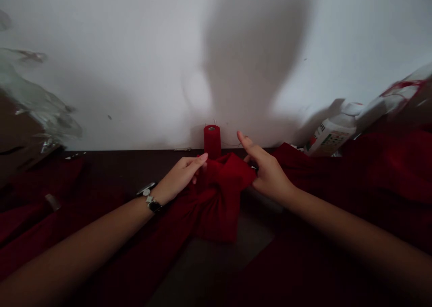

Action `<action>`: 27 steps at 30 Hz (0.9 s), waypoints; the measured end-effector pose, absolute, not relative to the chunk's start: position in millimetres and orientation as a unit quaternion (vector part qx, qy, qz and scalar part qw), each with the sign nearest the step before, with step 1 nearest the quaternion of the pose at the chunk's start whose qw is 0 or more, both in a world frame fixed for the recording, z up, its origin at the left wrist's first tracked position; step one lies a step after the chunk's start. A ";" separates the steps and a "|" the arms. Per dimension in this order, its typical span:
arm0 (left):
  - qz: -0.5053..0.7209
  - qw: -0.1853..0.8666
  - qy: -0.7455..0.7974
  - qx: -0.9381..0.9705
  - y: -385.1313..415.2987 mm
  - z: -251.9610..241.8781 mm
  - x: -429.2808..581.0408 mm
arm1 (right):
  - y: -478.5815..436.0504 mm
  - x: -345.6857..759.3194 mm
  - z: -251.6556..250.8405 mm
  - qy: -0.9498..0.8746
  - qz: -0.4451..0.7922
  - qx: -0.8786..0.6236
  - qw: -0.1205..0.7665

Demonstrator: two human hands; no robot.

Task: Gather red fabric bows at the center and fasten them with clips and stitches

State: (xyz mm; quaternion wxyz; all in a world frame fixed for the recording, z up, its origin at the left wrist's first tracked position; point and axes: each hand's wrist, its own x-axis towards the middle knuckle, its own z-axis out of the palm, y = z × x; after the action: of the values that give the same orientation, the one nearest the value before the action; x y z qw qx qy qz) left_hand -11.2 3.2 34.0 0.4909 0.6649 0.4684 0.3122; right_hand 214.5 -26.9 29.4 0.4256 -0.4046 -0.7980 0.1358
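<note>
Bunched red fabric (224, 181) hangs between my two hands, its folds falling toward me. My left hand (184, 174) is closed on the fabric's left upper edge, thumb on top and fingers partly hidden beneath. My right hand (270, 172) meets the fabric's right corner. One of its digits points up and away from the cloth, while the others curl in at the corner, where a small dark thing shows that I cannot make out. Just beyond the fabric, a cone of red thread (212, 140) stands upright against the wall.
A white wall (141, 64) rises behind the dark table (111, 161). At the right, a labelled plastic bottle (332, 131) leans beside more red cloth (388, 172). Crumpled clear plastic (37, 95) is at the left, above further dark red fabric (40, 212).
</note>
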 end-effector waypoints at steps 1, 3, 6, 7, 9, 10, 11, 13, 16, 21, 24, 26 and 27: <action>0.303 0.508 0.466 0.658 1.5 35.3 -10.2 | -28.3 213.5 29.6 -0.803 0.133 -0.395 0.426; 0.276 0.556 0.454 0.639 -1.7 37.5 -8.0 | -31.3 211.3 29.6 -0.810 0.138 -0.379 0.425; 0.248 0.628 0.434 0.597 -4.7 40.2 -6.0 | -35.8 209.0 29.4 -0.817 0.160 -0.364 0.419; 0.244 0.645 0.427 0.585 -5.1 40.9 -5.7 | -36.9 208.6 29.3 -0.819 0.163 -0.362 0.415; 0.257 0.673 0.415 0.555 -5.1 41.8 -6.0 | -37.7 208.8 28.9 -0.822 0.163 -0.361 0.410; 0.277 0.684 0.407 0.538 -4.7 41.6 -6.4 | -37.3 209.3 28.6 -0.821 0.161 -0.364 0.409; 0.308 0.691 0.397 0.521 -4.1 40.9 -6.9 | -36.4 209.9 28.3 -0.818 0.159 -0.368 0.412; 0.374 0.699 0.369 0.486 -2.5 37.7 -7.6 | -33.2 211.6 27.6 -0.804 0.157 -0.387 0.423; 0.445 0.701 0.335 0.446 -0.3 29.6 -7.5 | -27.3 213.8 27.3 -0.784 0.162 -0.421 0.426; 0.490 0.678 0.332 0.435 -0.6 20.3 -6.0 | -17.6 218.2 25.3 -0.771 0.206 -0.454 0.396; 0.394 0.722 0.335 0.460 -2.6 21.2 -7.0 | -12.6 221.8 20.5 -0.750 0.237 -0.460 0.412; 0.319 0.752 0.343 0.464 -4.1 22.6 -7.2 | -12.6 222.5 18.3 -0.759 0.216 -0.453 0.415; 0.299 0.757 0.354 0.460 -4.8 23.2 -6.9 | -14.2 222.0 18.2 -0.775 0.186 -0.444 0.409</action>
State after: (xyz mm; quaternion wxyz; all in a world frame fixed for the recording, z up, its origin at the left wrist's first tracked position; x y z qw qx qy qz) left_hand -6.9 -4.8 23.2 0.7574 0.4603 0.3539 0.2986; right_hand 222.0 -14.2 18.2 0.4094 -0.4437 -0.7751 0.1865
